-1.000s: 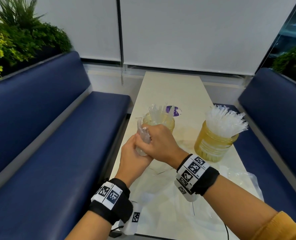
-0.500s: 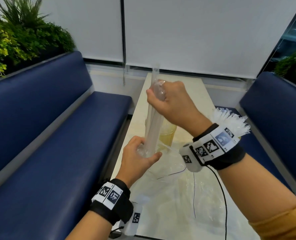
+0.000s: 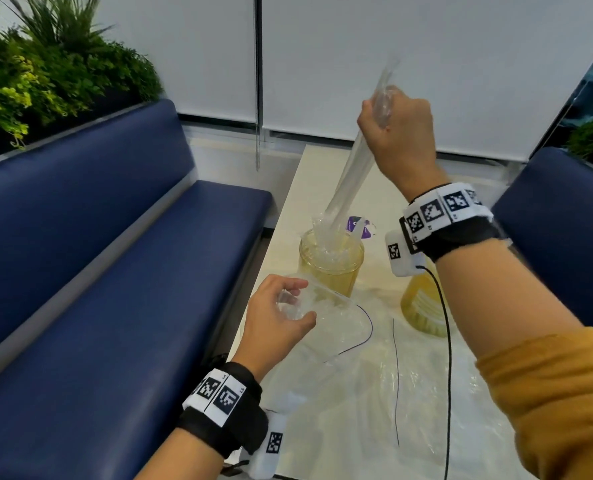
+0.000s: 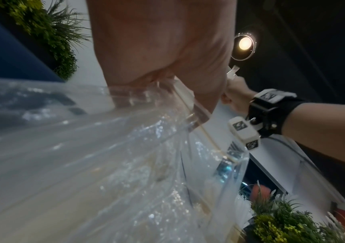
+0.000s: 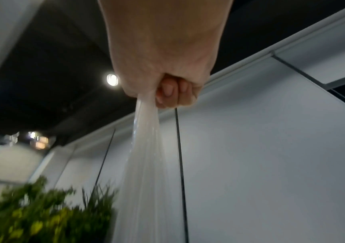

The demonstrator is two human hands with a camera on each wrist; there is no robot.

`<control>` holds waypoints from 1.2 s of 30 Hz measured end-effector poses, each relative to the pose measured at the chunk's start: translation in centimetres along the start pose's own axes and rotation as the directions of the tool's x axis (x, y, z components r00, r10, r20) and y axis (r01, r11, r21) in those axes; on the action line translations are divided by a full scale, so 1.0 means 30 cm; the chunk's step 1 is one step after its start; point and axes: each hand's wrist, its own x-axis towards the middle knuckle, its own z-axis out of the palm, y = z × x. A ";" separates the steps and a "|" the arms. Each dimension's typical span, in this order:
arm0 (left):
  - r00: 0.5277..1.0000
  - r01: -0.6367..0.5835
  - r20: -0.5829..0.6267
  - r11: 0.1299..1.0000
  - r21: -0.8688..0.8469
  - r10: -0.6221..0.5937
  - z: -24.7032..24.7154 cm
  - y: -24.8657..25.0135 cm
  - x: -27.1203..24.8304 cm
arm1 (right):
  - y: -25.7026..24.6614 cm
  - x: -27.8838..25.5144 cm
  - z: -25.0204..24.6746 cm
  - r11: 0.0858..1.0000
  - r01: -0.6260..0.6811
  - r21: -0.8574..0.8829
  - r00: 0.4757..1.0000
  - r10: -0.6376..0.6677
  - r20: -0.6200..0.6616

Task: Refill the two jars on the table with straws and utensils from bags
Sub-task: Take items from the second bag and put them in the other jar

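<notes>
The right hand [image 3: 397, 133] is clenched on a bundle of clear wrapped utensils [image 3: 348, 174], its lower end in the left jar [image 3: 331, 261] on the desk [image 3: 323, 174]. The left hand [image 3: 276, 317] pinches the bag [image 3: 336, 320]. Light, slick, flexible: probably best gripped high, fist tight

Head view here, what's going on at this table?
A person is restocking two yellow jars on a table. The right hand is raised, gripping the top of a clear bundle whose lower end sits in the left jar. The left hand holds a clear plastic bag near the table edge. The right jar is partly hidden behind the right wrist.
</notes>
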 end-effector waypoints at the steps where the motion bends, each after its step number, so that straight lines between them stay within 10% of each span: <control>1: 1.000 -0.003 0.000 1.000 -0.003 0.003 -0.002 0.000 0.000 | 0.025 -0.015 0.036 0.999 -0.009 -0.046 0.999 0.011 0.034; 17: 1.000 -0.010 -0.007 0.999 -0.040 0.010 -0.020 -0.003 0.002 | 0.219 -0.425 0.309 0.924 -0.279 -0.261 0.806 0.373 0.460; 23: 1.000 -0.012 0.005 1.000 -0.029 0.012 -0.015 0.001 0.007 | 0.199 -0.359 0.289 0.992 -0.036 -0.120 0.962 0.068 0.266; 29: 0.998 0.001 0.060 0.998 -0.065 0.003 -0.011 0.005 0.007 | 0.216 -0.416 0.292 0.962 0.060 -0.266 0.726 0.141 0.673; 34: 0.993 0.040 0.111 0.991 -0.125 -0.027 -0.003 0.010 0.008 | 0.060 -0.426 0.158 0.970 0.086 -0.226 0.892 0.026 0.451; 36: 0.993 0.074 0.107 0.984 -0.164 -0.057 -0.003 0.013 0.012 | -0.027 -0.448 0.080 0.984 0.026 -0.178 0.779 0.091 0.620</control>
